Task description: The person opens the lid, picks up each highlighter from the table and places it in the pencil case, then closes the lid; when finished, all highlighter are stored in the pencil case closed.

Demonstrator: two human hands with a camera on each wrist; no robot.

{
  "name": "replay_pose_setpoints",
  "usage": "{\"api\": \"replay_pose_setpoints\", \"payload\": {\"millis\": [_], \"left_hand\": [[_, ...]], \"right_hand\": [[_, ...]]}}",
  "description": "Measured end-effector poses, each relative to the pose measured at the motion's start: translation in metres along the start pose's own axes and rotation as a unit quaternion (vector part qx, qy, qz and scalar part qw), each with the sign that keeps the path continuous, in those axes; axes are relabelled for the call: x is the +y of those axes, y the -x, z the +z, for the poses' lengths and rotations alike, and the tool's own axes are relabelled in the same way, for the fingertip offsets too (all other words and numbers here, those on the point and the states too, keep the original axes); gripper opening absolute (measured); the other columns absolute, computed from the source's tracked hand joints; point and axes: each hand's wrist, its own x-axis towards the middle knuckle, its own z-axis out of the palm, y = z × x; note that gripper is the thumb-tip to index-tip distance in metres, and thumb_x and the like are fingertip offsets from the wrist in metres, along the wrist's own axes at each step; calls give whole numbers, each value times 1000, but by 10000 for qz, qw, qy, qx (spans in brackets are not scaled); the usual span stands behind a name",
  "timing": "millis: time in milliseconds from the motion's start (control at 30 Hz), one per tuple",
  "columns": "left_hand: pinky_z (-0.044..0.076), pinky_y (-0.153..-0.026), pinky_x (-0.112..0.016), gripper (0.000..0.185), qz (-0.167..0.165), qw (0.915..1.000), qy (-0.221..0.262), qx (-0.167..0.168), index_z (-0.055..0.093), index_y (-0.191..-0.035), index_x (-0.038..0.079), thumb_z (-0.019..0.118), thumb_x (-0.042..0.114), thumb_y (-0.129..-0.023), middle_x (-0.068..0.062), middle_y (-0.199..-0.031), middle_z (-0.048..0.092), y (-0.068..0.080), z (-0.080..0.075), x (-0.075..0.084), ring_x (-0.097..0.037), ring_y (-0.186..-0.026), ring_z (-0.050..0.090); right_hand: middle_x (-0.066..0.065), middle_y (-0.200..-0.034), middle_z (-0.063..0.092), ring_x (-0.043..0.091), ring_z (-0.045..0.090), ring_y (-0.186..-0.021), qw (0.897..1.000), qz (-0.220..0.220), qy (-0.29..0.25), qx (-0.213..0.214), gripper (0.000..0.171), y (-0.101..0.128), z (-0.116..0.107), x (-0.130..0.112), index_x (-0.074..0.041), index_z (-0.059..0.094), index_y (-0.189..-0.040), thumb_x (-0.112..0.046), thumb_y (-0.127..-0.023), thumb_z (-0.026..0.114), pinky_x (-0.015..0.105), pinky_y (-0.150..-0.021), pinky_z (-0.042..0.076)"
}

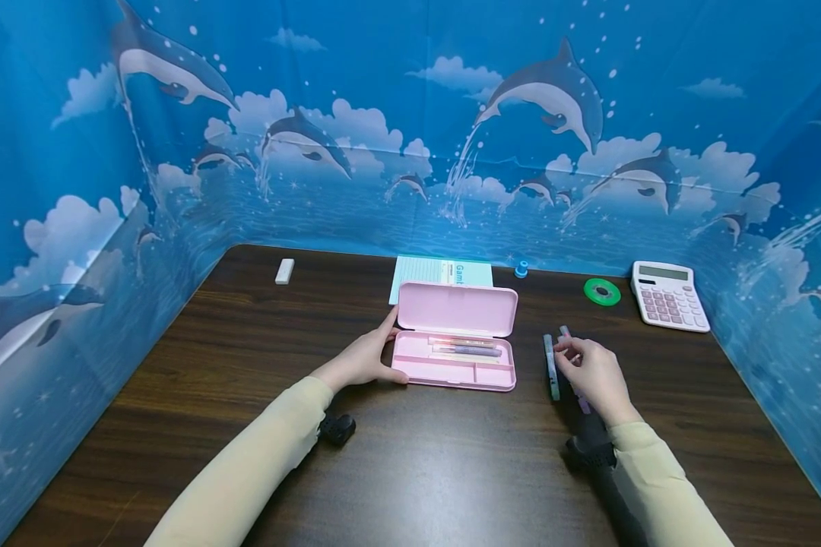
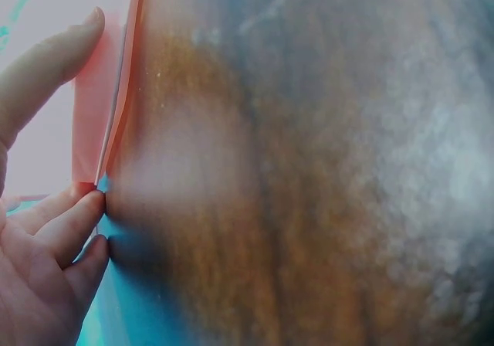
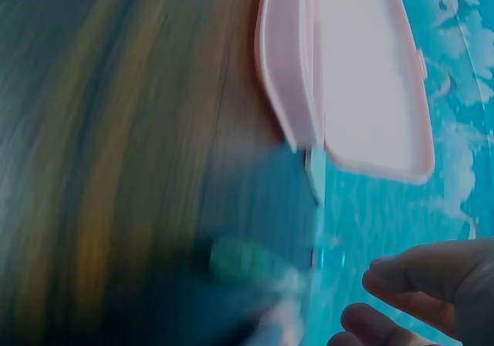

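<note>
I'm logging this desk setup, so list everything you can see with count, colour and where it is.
pencil case: one, pink, lid open, centre of table.
pens in case: at least two, pinkish and lilac, in the upper tray; exact count unclear.
notepad: one, light blue-green, behind the case.
eraser: one, white, far left of table.
small cap: one, blue, right of the notepad.
tape roll: one, green, left of the calculator.
calculator: one, white with pink keys, far right.
pens by right hand: two, one green, one pinkish, right of the case.
table: one, dark wood.
backdrop: blue dolphin print, three sides.
left hand: steadies the case's left end.
right hand: fingers on the loose pens.
</note>
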Motion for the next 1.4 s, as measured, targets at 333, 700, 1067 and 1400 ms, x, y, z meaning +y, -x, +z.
{"api": "replay_pose_setpoints", "payload": {"millis": [333,700,1067,1400], "left_hand": [[28,-111,-44,127,-24,10000,9,-8,-10,-153,18,84,40,-70,-14,-146,41,0,-1,0,-25,-136,37],[28,-110,-44,127,8,10000,21,1,-10,-153,19,84,41,-70,-14,-146,42,-1,1,-1,-25,-135,38],[28,-110,-45,127,6,10000,56,0,-9,-153,18,84,40,-70,-14,-146,41,2,0,0,-25,-135,37],[28,-111,-45,127,-1,10000,45,4,-10,-153,19,83,40,-70,-14,-147,41,1,1,1,-25,-136,37]], "right_hand": [[16,-89,66,25,55,-76,9986,443,214,-180,19,16,-19,36,0,68,-100,-14,-88,64,37,-65,46],[17,-87,64,25,54,-74,9918,891,182,-899,23,25,-25,53,4,66,-99,-15,-86,68,38,-64,48],[25,-93,64,27,55,-76,9864,1220,207,-1080,28,26,-28,57,8,66,-97,-18,-86,67,40,-65,48],[24,-86,64,27,54,-72,9824,1541,336,-1001,29,26,-31,58,11,67,-92,-18,-86,64,37,-60,46]]}}
